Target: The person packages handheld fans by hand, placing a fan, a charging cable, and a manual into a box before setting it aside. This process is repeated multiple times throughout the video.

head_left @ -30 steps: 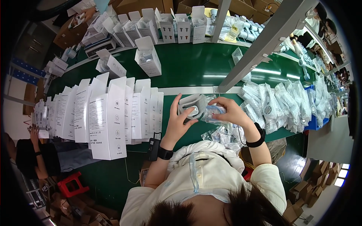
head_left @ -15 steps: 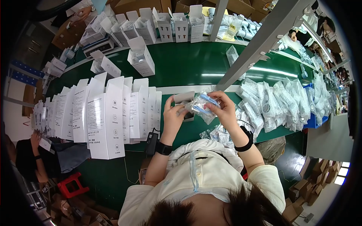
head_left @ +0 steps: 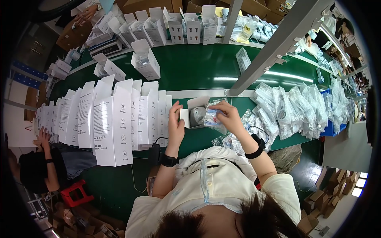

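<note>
My left hand (head_left: 175, 123) is at the left side of an open white box (head_left: 195, 104), its fingers curled against a side flap. Inside the box sits a rounded grey-white object in clear wrap (head_left: 197, 116). At the box's right side, my right hand (head_left: 227, 115) pinches a clear plastic bag (head_left: 214, 119) with blue and white contents. The bag overlaps the box's right edge, and its lower part hangs toward me. Beyond my right fingers, part of the bag is hidden.
Rows of tall white boxes (head_left: 113, 127) stand at left. Bubble-wrapped packs (head_left: 285, 107) pile up at right beside a blue bin (head_left: 328, 129). A grey metal post (head_left: 258, 67) slants over the green table (head_left: 186, 71). Small bags (head_left: 236, 141) lie near my right forearm. Another person's hand (head_left: 43, 137) is far left.
My left hand has let go of the plastic bag and moved left to the box flap. The bag, in my right hand, has shifted slightly, uncovering the box's contents.
</note>
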The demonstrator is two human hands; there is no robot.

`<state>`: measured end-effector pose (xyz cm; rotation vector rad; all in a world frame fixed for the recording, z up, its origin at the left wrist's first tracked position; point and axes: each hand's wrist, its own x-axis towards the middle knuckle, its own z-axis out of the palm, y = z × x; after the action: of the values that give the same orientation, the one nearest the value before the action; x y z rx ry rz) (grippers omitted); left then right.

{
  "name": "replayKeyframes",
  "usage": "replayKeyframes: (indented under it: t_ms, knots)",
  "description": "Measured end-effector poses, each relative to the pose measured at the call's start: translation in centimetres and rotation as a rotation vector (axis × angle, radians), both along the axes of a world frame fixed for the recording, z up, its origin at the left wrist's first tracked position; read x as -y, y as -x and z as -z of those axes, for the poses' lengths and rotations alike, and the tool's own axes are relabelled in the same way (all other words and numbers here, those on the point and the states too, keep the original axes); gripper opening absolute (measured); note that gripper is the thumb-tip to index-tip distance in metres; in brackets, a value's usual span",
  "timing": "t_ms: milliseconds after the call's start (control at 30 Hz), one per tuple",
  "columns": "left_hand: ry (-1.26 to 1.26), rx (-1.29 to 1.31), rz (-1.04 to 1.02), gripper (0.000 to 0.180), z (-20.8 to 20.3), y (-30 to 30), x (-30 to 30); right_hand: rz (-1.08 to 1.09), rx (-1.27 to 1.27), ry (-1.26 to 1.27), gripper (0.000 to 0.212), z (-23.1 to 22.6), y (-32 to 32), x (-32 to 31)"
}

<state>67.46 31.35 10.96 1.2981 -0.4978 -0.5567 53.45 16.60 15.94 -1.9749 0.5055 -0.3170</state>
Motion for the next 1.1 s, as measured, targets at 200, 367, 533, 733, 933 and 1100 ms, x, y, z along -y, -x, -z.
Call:
replayKeyframes:
  t_ms: [200, 367, 533, 733, 933, 1100]
  knots:
    - [-0.350, 0.630, 0.178, 0.023, -2.8, 0.6, 0.5, 0.453, 0.620, -0.481, 0.036, -0.8, -0.9, -2.7]
    - [-0.400, 0.438, 0.091, 0.012, 0.2, -0.5, 0.6, 0.171, 0.586, 0.199, 0.031, 1.0, -1.7, -4.3]
    - [-0.215, -0.022, 0.028, 0.005, 1.2, -0.6, 0.9, -0.247, 0.300, 0.643, 0.027, 1.5, -1.7, -3.1]
    - [-0.377, 0.043, 0.082, 0.012, 0.4, -0.6, 0.6, -0.652, -0.450, 0.891, 0.036, -1.3, -2.5, -3.6]
    - [-0.480, 0.937, -0.490, 0.031, -6.5, 0.9, -1.7, -0.237, 0.392, 0.553, 0.051, 5.3, -1.3, -0.2]
    - [-0.790, 1.095, -0.472, 0.032, -8.0, -1.4, -3.6, -0.145, 0.406, 0.237, 0.067, 8.2, -2.9, -0.6]
